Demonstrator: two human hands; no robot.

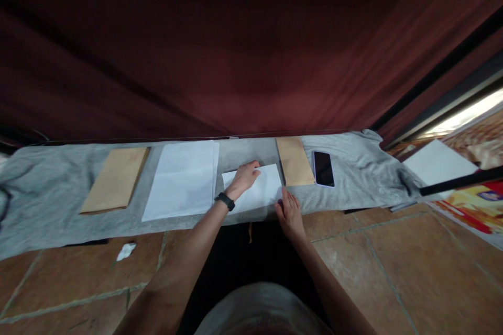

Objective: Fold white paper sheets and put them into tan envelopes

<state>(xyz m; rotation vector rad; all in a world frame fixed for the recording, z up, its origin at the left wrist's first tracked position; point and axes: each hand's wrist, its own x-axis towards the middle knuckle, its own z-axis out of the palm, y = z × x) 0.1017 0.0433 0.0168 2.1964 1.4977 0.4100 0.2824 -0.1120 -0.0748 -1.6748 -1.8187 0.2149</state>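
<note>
White sheet (264, 192), flat and rectangular, lies mid grey cloth (47, 204), reaching the cloth's near edge; left hand (245, 177) presses flat on it; right hand (291, 214), fingers spread, crosses that edge; bare cloth flanks both.

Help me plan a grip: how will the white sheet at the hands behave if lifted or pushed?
The white sheet looks thin and lies flat, so probably light and floppy if lifted by one edge. Pushed, it may catch on the wrinkled grey cloth rather than glide.
</note>
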